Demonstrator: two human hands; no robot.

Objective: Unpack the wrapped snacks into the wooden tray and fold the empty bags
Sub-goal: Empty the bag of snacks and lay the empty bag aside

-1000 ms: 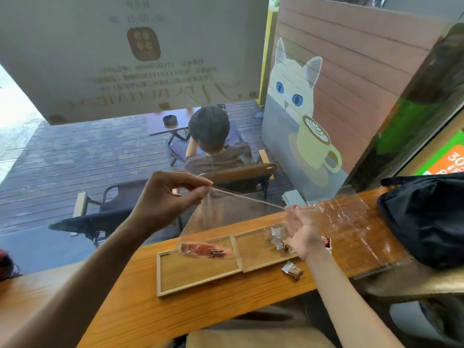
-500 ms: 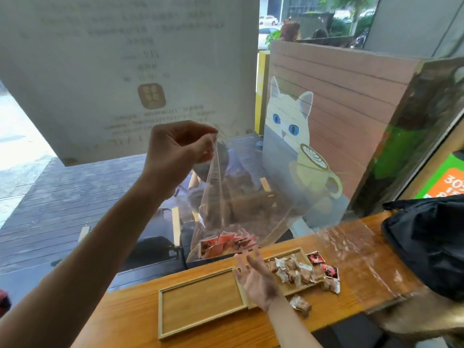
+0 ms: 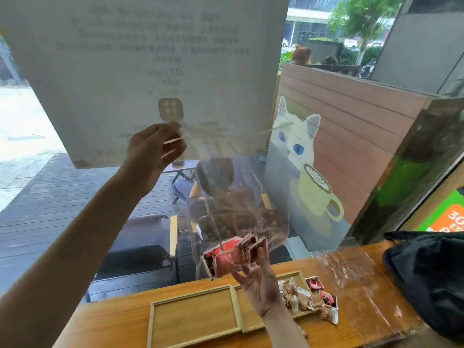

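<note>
- Orange-brown wooden counter [image 3: 120, 320] runs along a window, with a painted white cat holding a coffee cup [image 3: 298, 144] on the brown slatted panel outside.
- Hard to make out: the clear plastic bag [image 3: 238, 197] is nearly invisible against the glass, and its right edge is blurred; a seated person outside shows through it.
- A second clear empty bag [image 3: 351, 280] lies flat on the counter, beside a black bag [image 3: 426, 280] cut off at the right edge.
- Compared with half a second ago, the bag has been lifted higher and the right hand [image 3: 261, 285] has risen off the tray to touch its bottom.
- The left hand [image 3: 153, 151] pinches the bag's top corner, raised well above the counter.
- Red wrapped snacks [image 3: 231, 257] sit bunched at the bag's bottom, resting on the right hand's spread, straight fingers.
- Below, the light wooden two-compartment tray [image 3: 193, 292] holds brown and red wrapped snacks [image 3: 303, 297] in its right compartment, some spilling over its edge.
</note>
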